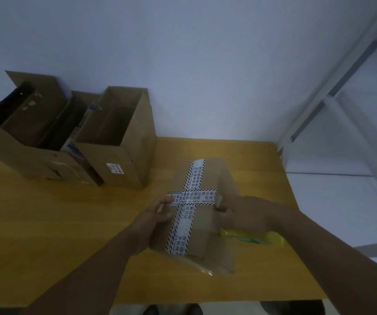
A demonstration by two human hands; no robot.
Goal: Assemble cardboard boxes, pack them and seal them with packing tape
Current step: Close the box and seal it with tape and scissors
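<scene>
A small closed cardboard box point(208, 228) lies on the yellow table point(46, 235), with a long strip of white printed tape point(184, 221) down its top. A second, shorter strip point(193, 198) crosses it. My left hand point(154, 218) pinches the left end of that cross strip against the box's left side. At the box's right side, my right hand point(239, 212) holds the strip's right end with curled fingers. A yellow tape roll point(258, 237) lies on the table just under my right wrist, partly hidden.
Two large open cardboard cartons stand at the table's back left: one point(123, 155) nearer the middle, another point(23, 142) at the far left holding flat cardboard and dark items. A white wall rises behind, and a window frame point(342, 98) is at the right.
</scene>
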